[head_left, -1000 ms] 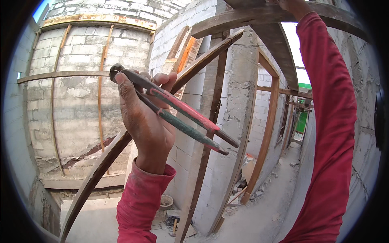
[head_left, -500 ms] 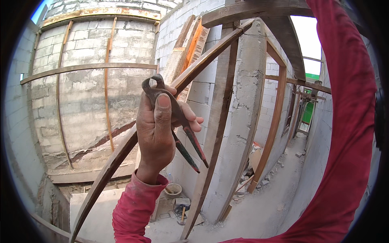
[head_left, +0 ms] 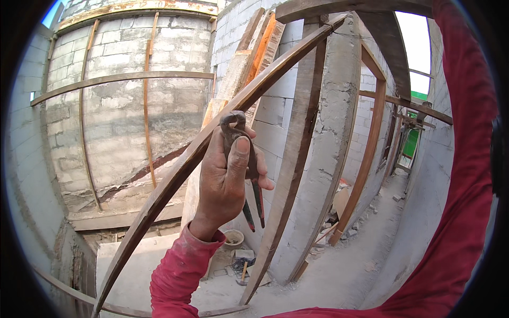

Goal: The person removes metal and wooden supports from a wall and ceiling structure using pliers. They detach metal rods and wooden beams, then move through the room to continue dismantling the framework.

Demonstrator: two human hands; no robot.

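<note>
Drop below, deep: slanted plank (head_left: 175, 175) runs 7 to 1 o'clock. Right arm (head_left: 466, 159) reaches up past 12, hand unseen, grip unknowable. Left hand (head_left: 225, 183) clasps pincers (head_left: 241, 159) at centre; loose hold risks dropping them.

Unfinished masonry site, daylight from above. Grey block wall (head_left: 122, 106) at back w/ stained patches, braced by thin timber strips horiz. & vert. Concrete column (head_left: 339, 122) centre-right, rough surface. Long plank (head_left: 175, 180) leans diagonally across the view; more boards (head_left: 254, 47) stacked upright in the corner. Dusty concrete floor (head_left: 339, 275) below, rubble & a small bucket (head_left: 232, 238) near the column base. Narrow passage right, wood props, green sheet (head_left: 411, 140) at far end.
</note>
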